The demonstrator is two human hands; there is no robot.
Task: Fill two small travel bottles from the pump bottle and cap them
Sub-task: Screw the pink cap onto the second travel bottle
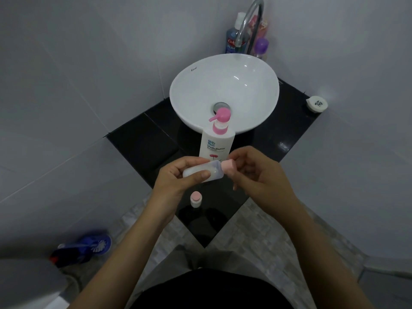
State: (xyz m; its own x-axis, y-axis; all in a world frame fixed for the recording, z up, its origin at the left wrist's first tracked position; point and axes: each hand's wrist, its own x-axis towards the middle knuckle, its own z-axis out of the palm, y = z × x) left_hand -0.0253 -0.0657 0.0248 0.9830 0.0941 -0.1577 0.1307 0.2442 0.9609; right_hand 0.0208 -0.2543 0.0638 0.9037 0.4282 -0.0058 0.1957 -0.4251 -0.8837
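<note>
My left hand (178, 177) grips a small clear travel bottle (213, 170), held on its side above the black counter. A pink cap (229, 166) sits on the bottle's neck, and the fingertips of my right hand (252, 172) are closed around that cap. The white pump bottle (217, 141) with a pink pump head stands upright just behind my hands, in front of the basin. A second small travel bottle (195, 199) with a pink cap on it stands upright on the counter below my hands.
A white bowl basin (191, 90) sits on the black corner counter (142, 139), with a chrome tap (249, 23) and several bottles behind it. A round white container (316, 104) lies at the counter's right corner. A blue toilet brush (89, 246) is on the floor at left.
</note>
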